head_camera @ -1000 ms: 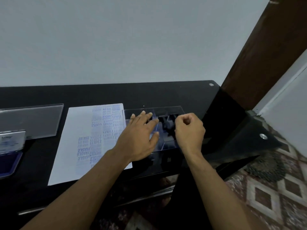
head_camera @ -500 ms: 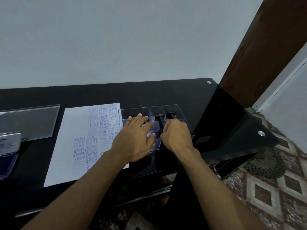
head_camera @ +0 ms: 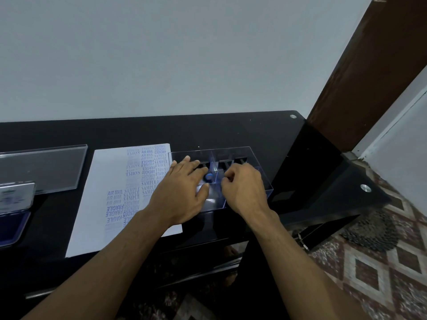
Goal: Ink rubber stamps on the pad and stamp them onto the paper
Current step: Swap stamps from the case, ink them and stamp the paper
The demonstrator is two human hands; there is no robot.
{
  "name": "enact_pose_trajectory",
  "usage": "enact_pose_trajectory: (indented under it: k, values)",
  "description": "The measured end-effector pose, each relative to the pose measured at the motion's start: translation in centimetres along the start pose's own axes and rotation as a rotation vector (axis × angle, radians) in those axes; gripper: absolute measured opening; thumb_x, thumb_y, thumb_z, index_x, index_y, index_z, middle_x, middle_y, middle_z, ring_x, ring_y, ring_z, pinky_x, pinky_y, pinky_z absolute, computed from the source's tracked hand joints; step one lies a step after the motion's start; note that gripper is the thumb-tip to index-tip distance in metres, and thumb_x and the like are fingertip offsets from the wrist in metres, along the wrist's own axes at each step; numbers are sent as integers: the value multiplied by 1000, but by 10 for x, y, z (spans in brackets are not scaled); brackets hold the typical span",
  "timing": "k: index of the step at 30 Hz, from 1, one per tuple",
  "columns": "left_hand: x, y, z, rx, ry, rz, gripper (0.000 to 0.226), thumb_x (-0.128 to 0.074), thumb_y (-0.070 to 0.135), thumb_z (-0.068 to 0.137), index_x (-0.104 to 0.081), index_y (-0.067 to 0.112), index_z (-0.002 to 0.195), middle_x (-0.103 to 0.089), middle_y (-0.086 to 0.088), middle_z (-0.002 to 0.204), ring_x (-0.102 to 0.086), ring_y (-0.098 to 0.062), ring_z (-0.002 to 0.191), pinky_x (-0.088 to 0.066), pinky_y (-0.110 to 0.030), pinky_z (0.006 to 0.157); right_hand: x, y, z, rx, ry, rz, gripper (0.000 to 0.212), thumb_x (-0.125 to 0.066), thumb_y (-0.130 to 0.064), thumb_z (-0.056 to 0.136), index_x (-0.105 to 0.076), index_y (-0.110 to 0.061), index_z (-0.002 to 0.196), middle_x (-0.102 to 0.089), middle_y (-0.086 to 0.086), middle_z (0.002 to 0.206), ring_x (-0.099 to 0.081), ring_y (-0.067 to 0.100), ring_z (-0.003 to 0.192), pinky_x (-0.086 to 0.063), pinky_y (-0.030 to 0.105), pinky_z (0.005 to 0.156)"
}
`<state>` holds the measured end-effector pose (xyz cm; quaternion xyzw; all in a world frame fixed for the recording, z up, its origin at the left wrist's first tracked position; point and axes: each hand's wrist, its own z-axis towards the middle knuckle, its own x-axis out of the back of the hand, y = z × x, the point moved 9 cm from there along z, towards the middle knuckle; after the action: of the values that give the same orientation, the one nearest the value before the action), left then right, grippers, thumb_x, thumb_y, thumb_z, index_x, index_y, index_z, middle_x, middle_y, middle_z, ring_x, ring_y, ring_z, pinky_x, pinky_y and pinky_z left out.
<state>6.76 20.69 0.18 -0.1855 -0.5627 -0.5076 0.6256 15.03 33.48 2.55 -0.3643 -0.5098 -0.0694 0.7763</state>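
Observation:
A white paper [head_camera: 111, 181] covered with blue stamp prints lies on the black table [head_camera: 231, 130]. Right of it stands a clear plastic box [head_camera: 251, 155] with compartments, and black stamps [head_camera: 239, 160] stand in its far row. My left hand [head_camera: 182, 192] rests flat on the box's left part, fingers spread. Over the box's middle, my right hand [head_camera: 245, 190] has its fingers curled down into a compartment; what they touch is hidden. A small blue thing [head_camera: 209, 177] shows between my hands. The blue ink pad [head_camera: 11, 227] lies open at the far left.
A clear flat lid [head_camera: 41, 169] lies at the back left, behind the ink pad's raised cover [head_camera: 16, 197]. The table's right corner ends near a brown door frame [head_camera: 369, 65]. A patterned floor [head_camera: 369, 273] lies below on the right.
My right hand has dropped from above the box down into it and shifted left. My left hand has stayed on the box. The view has shifted slightly.

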Motion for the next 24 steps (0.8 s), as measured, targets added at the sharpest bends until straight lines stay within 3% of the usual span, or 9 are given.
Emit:
enact_pose_trajectory:
  k: [3,5,12,16,18,20,24]
  values:
    - [9,-15,-7,32,26,-8,64,-30,50,96,-55,15,142,-47,-10,153,-28,-28,150,-25,-50,122,-2,-19,-3,87,12,19,7,-61,-17,90,-67,-18,91,-55,-4,98,-55,12,87,-48,26,70]
    - [15,-28,-13,75,41,-15,65,-28,52,95,-52,16,144,-43,-9,156,-25,-27,151,-24,-50,123,-7,-33,-4,158,0,8,7,-61,-20,90,-67,-19,95,-53,-3,100,-52,12,91,-48,27,74]
    - [16,-71,-40,189,8,30,62,-25,53,100,-35,25,155,-31,-1,163,-17,-20,154,-7,-36,123,-44,-76,-11,307,-247,28,15,-59,-22,90,-73,-17,94,-63,-4,88,-59,12,78,-55,31,70]
    - [11,-87,-56,235,-16,40,65,-23,56,99,-36,25,154,-31,0,163,-18,-20,154,-8,-35,123,-65,-86,-15,332,-425,62,22,-55,-18,89,-75,-16,82,-64,-11,67,-56,3,59,-45,22,55]
    - [7,-91,-62,231,-34,53,65,-24,56,98,-38,24,153,-33,-2,162,-20,-22,153,-12,-39,124,-72,-86,-16,310,-489,80,26,-53,-18,88,-69,-11,68,-57,-7,55,-46,4,46,-43,27,48]
    - [1,-95,-66,229,-52,68,63,-28,54,99,-39,23,152,-34,-3,162,-21,-23,153,-10,-38,123,-77,-84,-16,276,-531,56,31,-52,-20,88,-64,-8,62,-57,-4,51,-42,7,43,-46,33,49]
    - [-6,-97,-70,225,-60,58,69,-22,58,97,-42,21,151,-36,-5,160,-22,-24,153,-12,-42,124,-84,-81,-19,224,-650,-22,35,-48,-25,92,-59,-13,60,-56,-7,53,-48,7,49,-43,28,54]
